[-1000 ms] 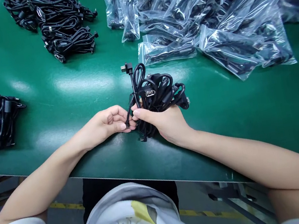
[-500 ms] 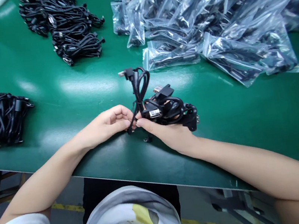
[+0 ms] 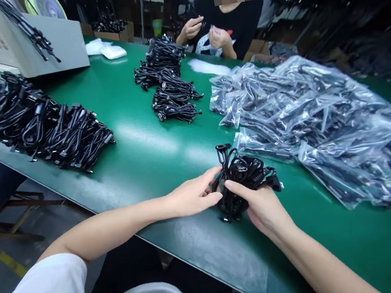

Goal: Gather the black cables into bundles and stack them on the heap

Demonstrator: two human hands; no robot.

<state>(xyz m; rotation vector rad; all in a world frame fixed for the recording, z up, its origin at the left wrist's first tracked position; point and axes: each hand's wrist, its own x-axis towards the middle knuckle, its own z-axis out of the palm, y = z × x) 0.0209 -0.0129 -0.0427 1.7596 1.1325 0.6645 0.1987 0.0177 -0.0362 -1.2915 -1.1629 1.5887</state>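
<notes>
While tight in right hand, cables against half-spread left hand, hold unclear.

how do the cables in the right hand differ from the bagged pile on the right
The bunch of cables is bare, while the bagged pile is in clear plastic. The bunch is held in the right hand; the bagged pile lies on the green table. The bunch is small; the bagged pile spreads far wider. Both show dark cables.

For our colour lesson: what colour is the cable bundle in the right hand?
The cable bundle is black, seen best in the head view.
</notes>
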